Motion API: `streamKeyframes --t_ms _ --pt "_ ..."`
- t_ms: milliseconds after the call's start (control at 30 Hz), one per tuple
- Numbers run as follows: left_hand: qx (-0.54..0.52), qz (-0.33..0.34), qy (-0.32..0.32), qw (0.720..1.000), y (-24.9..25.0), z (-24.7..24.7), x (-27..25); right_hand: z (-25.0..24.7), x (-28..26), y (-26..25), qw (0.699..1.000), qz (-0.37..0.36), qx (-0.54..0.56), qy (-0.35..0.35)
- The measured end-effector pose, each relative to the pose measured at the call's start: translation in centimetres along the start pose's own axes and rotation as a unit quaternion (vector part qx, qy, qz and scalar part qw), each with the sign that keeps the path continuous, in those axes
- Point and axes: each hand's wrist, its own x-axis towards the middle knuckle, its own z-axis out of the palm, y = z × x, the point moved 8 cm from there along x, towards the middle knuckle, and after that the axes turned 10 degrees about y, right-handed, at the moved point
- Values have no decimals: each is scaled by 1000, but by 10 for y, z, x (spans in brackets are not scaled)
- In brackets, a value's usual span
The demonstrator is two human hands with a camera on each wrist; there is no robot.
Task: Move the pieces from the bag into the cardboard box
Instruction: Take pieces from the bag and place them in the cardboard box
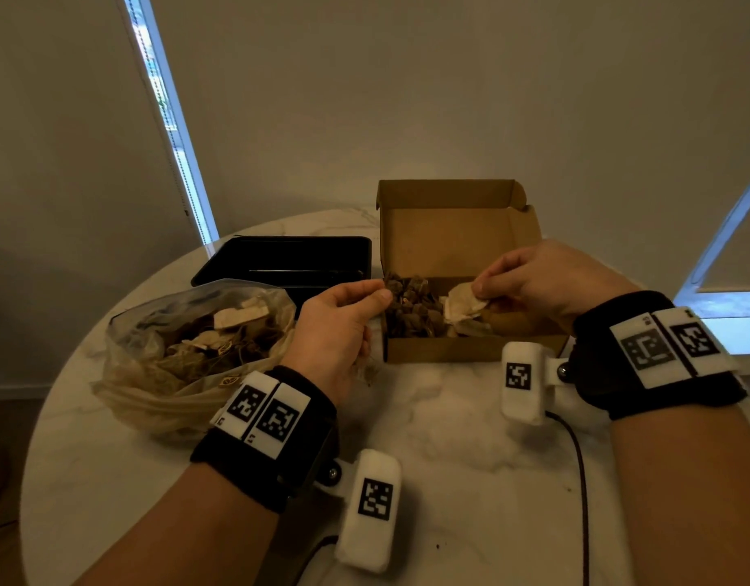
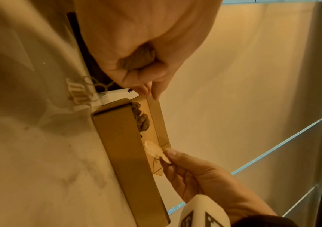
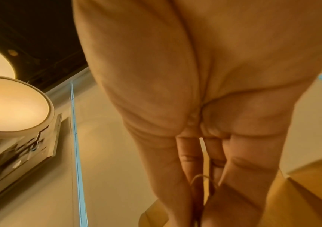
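- So: marble table (image 1: 449,437) carries plastic bag (image 1: 162,374) left, cardboard box (image 1: 458,348) right, touching neither
- left hand (image 1: 335,327) between them, nearer the bag; fingers curled round a tea bag (image 2: 138,59)
- right hand (image 1: 538,281) over box, pinching pale tea bag (image 1: 466,304)

Home rm: marble table (image 1: 449,437), window blinds (image 1: 69,120), ceiling lamp (image 3: 10,106).

The cardboard box (image 1: 470,351) stands open-topped; its raised lid (image 1: 449,194) walls off the table's (image 1: 449,437) far edge. The black tray (image 1: 289,255) and bag (image 1: 187,348) crowd the left; the near edge lies bare.
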Motion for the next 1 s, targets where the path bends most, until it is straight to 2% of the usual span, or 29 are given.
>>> streamKeyframes --t_ms 267,367,500,600,700,767,867,1000 --pt "20 -26 0 999 -5 1 -2 7 1 17 992 56 -111 -23" --pt "19 -34 2 999 -6 2 -2 8 -1 14 985 33 -166 -31" --pt "5 -42 20 999 -2 0 -3 0 -4 -3 975 -30 -221 10" --pt "-22 -72 34 997 -1 -1 -4 12 -5 3 954 -19 -296 -44" --pt "-66 -105 16 992 -2 4 -7 19 -7 7 936 -16 -344 -71" --pt "-91 -113 -2 989 -1 7 -9 18 -12 -5 953 -54 -292 -63" --pt "-134 -127 -17 983 1 10 -12 20 -28 -37 973 -155 -160 -55" --pt "-194 -147 -29 969 3 13 -15 44 -53 -72 960 -254 -75 -88"
